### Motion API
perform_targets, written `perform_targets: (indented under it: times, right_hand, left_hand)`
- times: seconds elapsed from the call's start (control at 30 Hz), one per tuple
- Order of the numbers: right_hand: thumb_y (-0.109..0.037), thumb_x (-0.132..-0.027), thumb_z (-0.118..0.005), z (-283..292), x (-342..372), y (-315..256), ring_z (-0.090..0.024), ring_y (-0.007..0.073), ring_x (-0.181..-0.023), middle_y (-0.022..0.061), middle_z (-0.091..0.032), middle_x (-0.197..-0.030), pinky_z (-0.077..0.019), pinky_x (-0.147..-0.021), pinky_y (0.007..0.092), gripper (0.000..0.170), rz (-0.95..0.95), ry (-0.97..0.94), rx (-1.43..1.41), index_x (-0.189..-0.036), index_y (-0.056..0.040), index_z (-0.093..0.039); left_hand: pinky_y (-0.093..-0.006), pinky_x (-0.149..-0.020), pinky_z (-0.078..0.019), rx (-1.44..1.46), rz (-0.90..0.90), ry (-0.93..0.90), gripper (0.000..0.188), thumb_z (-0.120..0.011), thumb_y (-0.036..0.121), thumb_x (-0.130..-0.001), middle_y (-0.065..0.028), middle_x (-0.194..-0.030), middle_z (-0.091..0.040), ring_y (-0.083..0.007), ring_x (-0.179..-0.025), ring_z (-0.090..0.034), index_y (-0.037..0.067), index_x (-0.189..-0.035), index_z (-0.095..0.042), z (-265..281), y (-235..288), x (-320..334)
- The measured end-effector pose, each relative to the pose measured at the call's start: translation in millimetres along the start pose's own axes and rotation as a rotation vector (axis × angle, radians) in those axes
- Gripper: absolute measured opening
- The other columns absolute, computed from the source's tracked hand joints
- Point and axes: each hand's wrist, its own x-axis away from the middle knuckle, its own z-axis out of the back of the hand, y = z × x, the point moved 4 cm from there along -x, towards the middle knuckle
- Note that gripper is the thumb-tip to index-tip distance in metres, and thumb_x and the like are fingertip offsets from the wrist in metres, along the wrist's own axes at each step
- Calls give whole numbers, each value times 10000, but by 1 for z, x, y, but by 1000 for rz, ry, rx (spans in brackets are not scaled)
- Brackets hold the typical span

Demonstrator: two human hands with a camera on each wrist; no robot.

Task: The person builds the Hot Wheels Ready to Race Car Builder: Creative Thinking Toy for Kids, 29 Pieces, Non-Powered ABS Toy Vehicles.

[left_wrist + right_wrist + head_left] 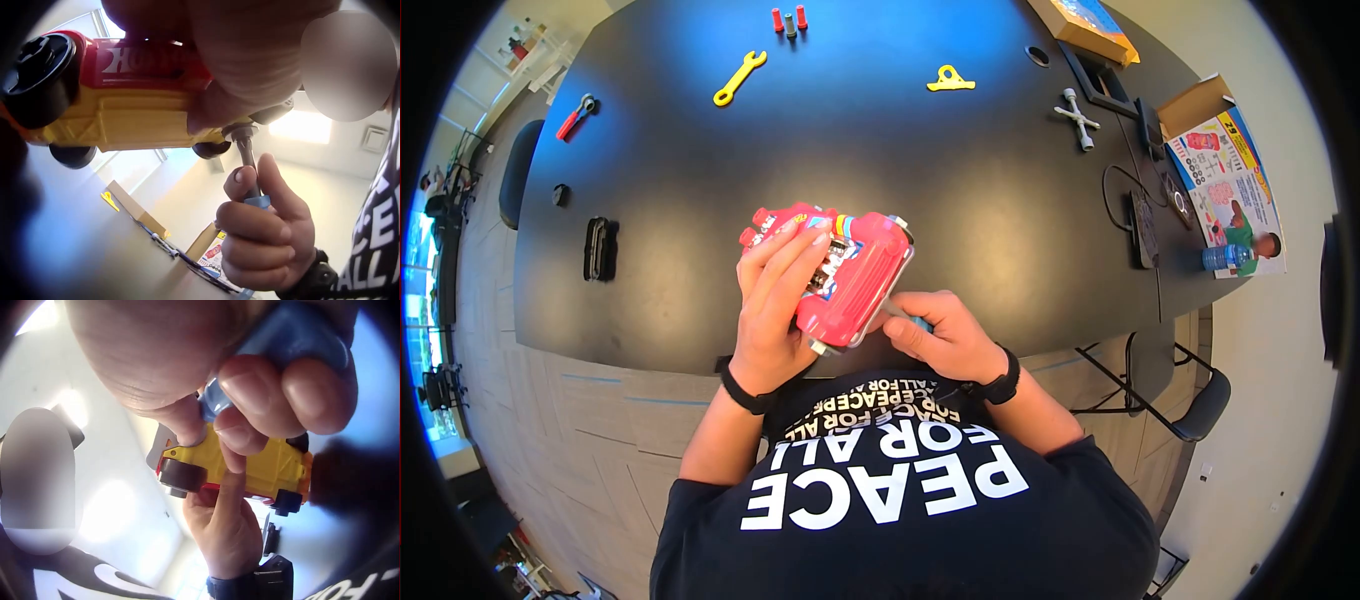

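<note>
A red toy car [855, 285] with a yellow underside [140, 119] is held tilted above the table's near edge. My left hand [775, 290] grips it, fingers over the top and side. In my right hand [950, 340] is a screwdriver with a blue handle [290, 337]. The screwdriver's metal shaft [247, 156] points up to the yellow underside, its tip at a round grey part [240, 132] near one wheel. Black wheels [182, 475] show at the car's corners. The car's own body hides the tool's tip in the head view.
On the black table [800, 150] lie a yellow wrench [741, 79], a yellow piece [951, 80], a grey cross wrench [1077, 120], a red-handled tool [575, 118], small red and grey pieces [790, 24] and a black case [600, 249]. Boxes [1225, 180] and a bottle [1226, 257] are at the right.
</note>
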Motion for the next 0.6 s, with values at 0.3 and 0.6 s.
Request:
perform_targets:
  times: [0.3, 0.6]
  right_hand:
    - [-198, -1086, -674, 59, 35, 36, -580, 104, -776, 12, -679, -863, -514, -771, 297, 266, -253, 517, 182, -1305, -49, -702]
    - [-92, -1016, -692, 98, 42, 22, -653, 341, -1025, 207, -718, -1033, -522, -946, 437, 350, -100, 787, 859, -1353, -4, -665]
  left_hand:
    - [-462, -1157, -366, -241, -11, -80, 711, -702, -95, -795, -71, -1479, -686, -343, -1361, -571, 83, -1483, -680, -33, -4, -16]
    - [-498, -1136, -348, -377, -34, -192, 612, -683, -31, -885, -21, -1446, -645, -321, -1340, -529, 177, -1460, -699, -73, -2, -24]
